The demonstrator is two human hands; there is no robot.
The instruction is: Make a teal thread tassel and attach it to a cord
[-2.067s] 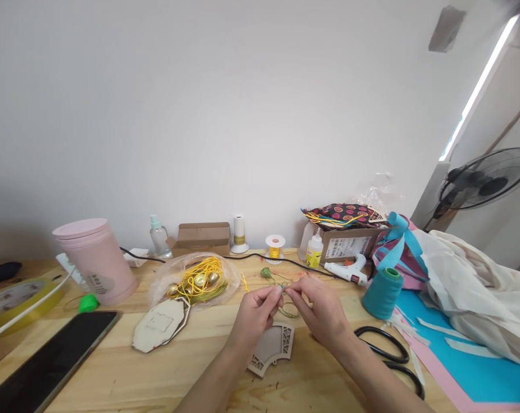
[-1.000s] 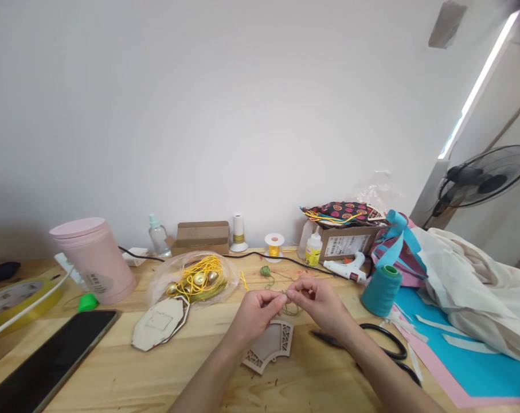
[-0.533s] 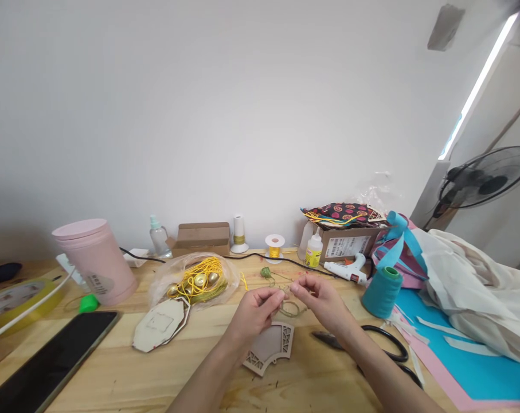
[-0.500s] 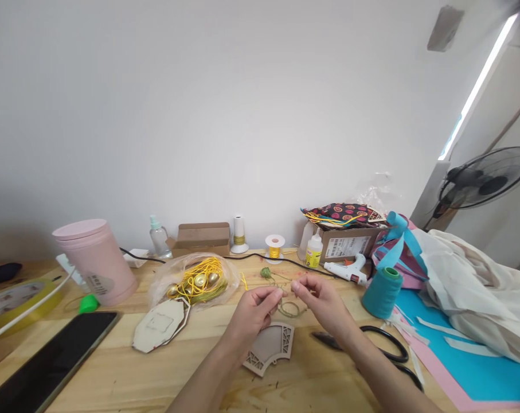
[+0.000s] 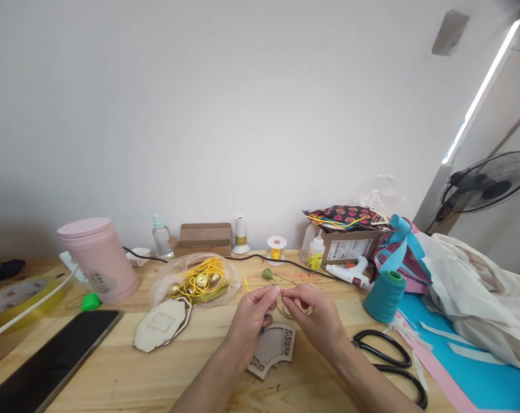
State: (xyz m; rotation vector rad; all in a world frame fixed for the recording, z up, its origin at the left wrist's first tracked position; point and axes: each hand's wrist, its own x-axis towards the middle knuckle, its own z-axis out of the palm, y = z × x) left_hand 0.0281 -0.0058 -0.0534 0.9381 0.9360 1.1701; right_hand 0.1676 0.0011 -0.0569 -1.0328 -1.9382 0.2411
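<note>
pale wooden desk (image 5: 113, 373) against a blank white wall, crowded with craft bits. left hand (image 5: 251, 321) and right hand (image 5: 315, 321) close together over the middle, fingertips nearly meeting, each pinched shut on a thin olive cord (image 5: 285, 312). half a second back, hands a little apart with a slack gap between them; now drawn in tight, the right one dropped lower and nearer the fan-shaped wooden cutout (image 5: 273, 349). reads as a knot or loop being snugged rather than cord being paid out. cord's held stretch short, running roughly left to right between the pinches, its loose loop lying on the desk just beyond the fingers; free end too fine to trace. black scissors (image 5: 388, 361) now plainly visible beside the right wrist. bag of yellow cord and gold bells (image 5: 197, 281) off to the left, teal thread cone (image 5: 384, 295) and glue gun (image 5: 348, 274) to the right, pink canister (image 5: 98, 258) and phone (image 5: 49, 367) far left.
</note>
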